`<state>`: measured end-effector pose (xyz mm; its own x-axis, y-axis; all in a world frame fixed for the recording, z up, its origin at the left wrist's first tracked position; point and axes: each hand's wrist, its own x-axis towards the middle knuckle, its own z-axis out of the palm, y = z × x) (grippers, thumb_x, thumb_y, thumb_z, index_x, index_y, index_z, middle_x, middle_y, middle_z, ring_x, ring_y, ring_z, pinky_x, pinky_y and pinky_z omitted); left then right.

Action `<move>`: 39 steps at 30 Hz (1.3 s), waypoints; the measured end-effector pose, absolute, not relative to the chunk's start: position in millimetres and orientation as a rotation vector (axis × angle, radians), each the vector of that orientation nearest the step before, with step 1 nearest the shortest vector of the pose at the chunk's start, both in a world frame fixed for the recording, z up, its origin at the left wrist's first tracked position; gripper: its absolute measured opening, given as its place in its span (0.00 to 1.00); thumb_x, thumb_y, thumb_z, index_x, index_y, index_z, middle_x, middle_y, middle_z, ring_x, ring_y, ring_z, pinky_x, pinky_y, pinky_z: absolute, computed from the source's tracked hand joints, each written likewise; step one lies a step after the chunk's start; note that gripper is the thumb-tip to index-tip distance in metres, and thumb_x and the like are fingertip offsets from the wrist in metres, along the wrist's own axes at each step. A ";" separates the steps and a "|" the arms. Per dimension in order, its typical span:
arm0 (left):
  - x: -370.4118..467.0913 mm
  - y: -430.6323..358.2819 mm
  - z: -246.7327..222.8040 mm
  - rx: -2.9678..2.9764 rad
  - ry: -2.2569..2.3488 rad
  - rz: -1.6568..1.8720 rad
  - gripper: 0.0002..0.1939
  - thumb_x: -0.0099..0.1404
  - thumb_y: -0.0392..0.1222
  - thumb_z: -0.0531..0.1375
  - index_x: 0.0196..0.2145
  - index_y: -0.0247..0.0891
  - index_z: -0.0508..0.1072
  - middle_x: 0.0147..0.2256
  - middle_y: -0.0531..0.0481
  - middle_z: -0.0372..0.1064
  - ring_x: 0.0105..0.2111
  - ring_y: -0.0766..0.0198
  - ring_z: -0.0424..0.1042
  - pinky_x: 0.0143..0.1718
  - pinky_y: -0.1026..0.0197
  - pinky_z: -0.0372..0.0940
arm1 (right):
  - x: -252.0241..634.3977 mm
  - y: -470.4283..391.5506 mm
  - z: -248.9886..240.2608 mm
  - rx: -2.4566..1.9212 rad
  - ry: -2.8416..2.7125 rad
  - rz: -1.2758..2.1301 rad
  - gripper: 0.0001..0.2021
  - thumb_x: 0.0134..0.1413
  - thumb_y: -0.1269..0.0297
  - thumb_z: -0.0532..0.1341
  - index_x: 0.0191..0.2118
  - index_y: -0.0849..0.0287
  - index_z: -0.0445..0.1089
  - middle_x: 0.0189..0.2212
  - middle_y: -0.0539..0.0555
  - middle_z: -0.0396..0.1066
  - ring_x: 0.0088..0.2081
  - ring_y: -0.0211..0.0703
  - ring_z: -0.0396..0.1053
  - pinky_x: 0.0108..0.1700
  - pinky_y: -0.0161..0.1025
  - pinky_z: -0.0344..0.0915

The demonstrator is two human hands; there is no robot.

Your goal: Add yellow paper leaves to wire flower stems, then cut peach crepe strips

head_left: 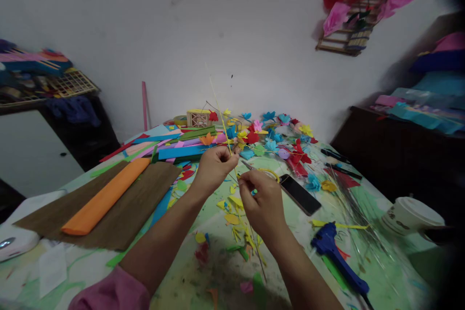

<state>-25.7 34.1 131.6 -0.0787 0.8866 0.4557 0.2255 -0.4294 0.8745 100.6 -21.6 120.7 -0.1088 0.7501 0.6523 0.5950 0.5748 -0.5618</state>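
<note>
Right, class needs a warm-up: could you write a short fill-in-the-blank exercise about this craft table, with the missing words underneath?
1. The left hand pinches a thin strip coloured ____.
2. The long paper bundle lying on the brown paper is ____.
3. The glue gun on the table is ____.
4. The flat, dark-screened device beside the right hand is a ____.

Missing words: yellow; orange; blue; phone.

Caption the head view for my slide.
Left hand pinches a thin yellow strip, right hand close by, over a table strewn with paper flowers.
</note>
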 end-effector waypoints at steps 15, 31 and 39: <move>-20.4 33.9 128.1 1.349 0.728 1.438 0.11 0.57 0.47 0.61 0.27 0.35 0.71 0.24 0.54 0.63 0.21 0.73 0.54 0.23 0.68 0.50 | 99.3 -4.6 116.2 -0.863 -1.207 1.122 0.07 0.45 0.64 0.58 0.23 0.58 0.60 0.12 0.40 0.52 0.14 0.29 0.48 0.16 0.29 0.43; -22.7 38.7 126.3 1.381 0.884 1.493 0.15 0.51 0.46 0.66 0.20 0.35 0.65 0.17 0.58 0.60 0.17 0.74 0.55 0.19 0.69 0.51 | 104.6 -9.7 115.9 -0.990 -1.514 0.730 0.08 0.49 0.68 0.55 0.21 0.59 0.63 0.15 0.45 0.59 0.18 0.33 0.56 0.21 0.32 0.51; -21.1 39.8 122.9 1.469 1.004 1.551 0.18 0.52 0.46 0.64 0.19 0.36 0.59 0.16 0.60 0.50 0.18 0.74 0.48 0.19 0.68 0.45 | 102.9 -11.9 114.0 -1.056 -1.658 0.537 0.07 0.50 0.70 0.54 0.24 0.59 0.65 0.18 0.47 0.63 0.21 0.35 0.60 0.24 0.33 0.52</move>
